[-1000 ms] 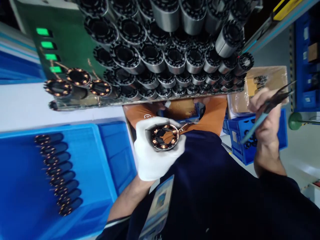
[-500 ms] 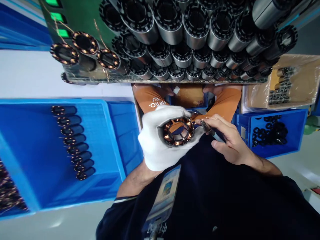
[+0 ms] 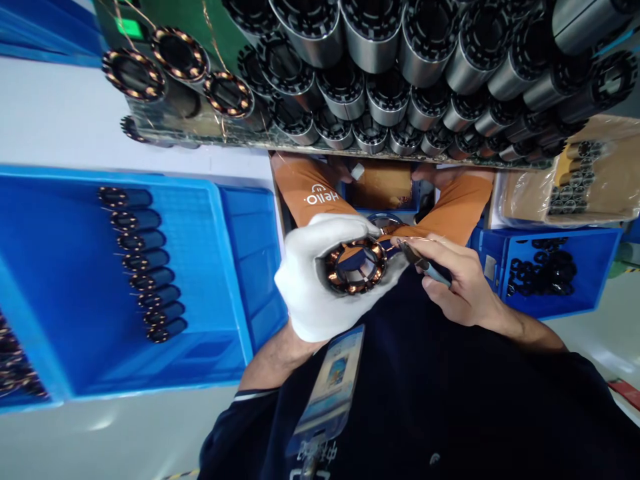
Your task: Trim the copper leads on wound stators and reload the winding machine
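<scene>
My left hand [image 3: 313, 287], in a white glove, is wrapped round a motor stator [image 3: 333, 268]. The stator's open end, ringed with copper windings, faces up at me. Bare fingers of my right hand [image 3: 463, 287] close on small pliers [image 3: 426, 265] with dark jaws and a grey-blue handle; most of the handle is hidden in the palm. The jaws are just right of the stator, near my left fingertips. A thin copper wire [image 3: 420, 239] runs from the stator's side toward my right forefinger. Whether the jaws touch the wire, I cannot tell.
Bare stator cores [image 3: 373, 40] stand in rows on the bench ahead, with several wound stators [image 3: 227, 95] at its left. A blue bin [image 3: 210, 267] on the left holds a row of wound stators. Right, black parts [image 3: 550, 267] fill a blue bin below a plastic-lined carton [image 3: 525, 190].
The view has shifted slightly, so the bench and bins sit differently in frame. Both hands keep nearly the same pose, with the stator and pliers still held.
</scene>
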### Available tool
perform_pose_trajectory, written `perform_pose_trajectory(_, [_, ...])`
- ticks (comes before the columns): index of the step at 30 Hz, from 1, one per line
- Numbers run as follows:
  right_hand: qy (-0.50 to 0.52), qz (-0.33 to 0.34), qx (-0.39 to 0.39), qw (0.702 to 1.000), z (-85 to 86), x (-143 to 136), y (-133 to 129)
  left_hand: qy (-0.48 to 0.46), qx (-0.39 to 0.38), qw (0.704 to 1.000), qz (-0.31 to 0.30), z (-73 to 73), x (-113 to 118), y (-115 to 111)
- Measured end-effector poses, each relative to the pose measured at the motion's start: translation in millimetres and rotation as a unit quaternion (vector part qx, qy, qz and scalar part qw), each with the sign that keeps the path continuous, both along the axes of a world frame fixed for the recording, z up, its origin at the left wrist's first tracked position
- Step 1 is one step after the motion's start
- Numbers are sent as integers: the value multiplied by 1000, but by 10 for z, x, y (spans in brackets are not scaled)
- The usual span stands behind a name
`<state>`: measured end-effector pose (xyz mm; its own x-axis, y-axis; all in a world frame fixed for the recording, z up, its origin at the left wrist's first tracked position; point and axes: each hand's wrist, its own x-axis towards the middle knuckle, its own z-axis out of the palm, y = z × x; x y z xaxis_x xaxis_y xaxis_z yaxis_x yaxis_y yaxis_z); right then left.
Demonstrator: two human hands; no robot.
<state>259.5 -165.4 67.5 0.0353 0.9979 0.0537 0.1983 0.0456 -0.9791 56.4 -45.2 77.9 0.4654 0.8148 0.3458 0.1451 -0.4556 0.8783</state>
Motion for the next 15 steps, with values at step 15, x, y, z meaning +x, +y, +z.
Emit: perform_pose_trajectory(15, [191,78,-404,891,-1725,-209,958,393,-207,894,57,-1399,-146,378])
